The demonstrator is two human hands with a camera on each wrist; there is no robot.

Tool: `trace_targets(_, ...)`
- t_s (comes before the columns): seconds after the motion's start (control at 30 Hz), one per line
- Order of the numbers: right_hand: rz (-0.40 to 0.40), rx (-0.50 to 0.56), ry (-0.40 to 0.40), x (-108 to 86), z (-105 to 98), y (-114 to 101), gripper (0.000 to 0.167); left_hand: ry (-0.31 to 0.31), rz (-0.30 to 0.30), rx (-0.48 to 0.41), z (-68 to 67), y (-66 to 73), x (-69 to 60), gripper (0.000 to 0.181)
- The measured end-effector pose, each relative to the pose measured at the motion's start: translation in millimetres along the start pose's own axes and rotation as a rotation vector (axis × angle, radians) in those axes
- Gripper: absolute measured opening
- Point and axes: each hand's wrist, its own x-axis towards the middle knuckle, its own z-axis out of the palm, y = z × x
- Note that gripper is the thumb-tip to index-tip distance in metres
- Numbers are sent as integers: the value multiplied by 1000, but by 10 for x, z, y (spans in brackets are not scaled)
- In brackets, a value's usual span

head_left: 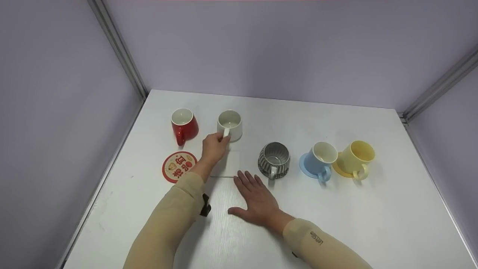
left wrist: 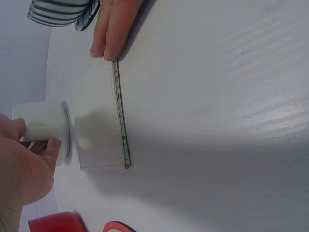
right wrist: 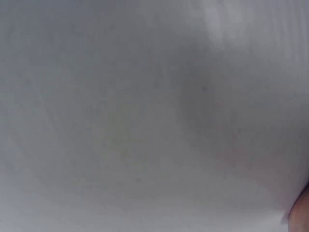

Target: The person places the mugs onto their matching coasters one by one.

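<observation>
My left hand (head_left: 215,149) pinches the handle of a white mug (head_left: 235,131), which is upright behind a white square coaster (head_left: 232,164). The left wrist view shows thumb and fingers on that handle, with the mug (left wrist: 43,111) just beyond the coaster (left wrist: 99,128). Flat on the table, my right hand (head_left: 258,201) has its fingers spread and straight. Its fingertips are at the coaster's near right corner in the left wrist view. The grey striped mug (head_left: 275,158) is just beyond the right hand. The right wrist view is mostly blurred white surface.
A red mug (head_left: 189,129) stands at the left, behind a round red-rimmed coaster (head_left: 179,164). To the right, a light blue mug (head_left: 317,161) and a yellow mug (head_left: 353,160) stand on matching coasters. Panels rise behind the table (head_left: 336,224) and on both sides.
</observation>
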Motion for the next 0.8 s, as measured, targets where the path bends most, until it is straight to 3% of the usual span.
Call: trace_targets(0.8,2,-2,12,-6,36,25,104,-8,-10,-45,29,7,-7,25)
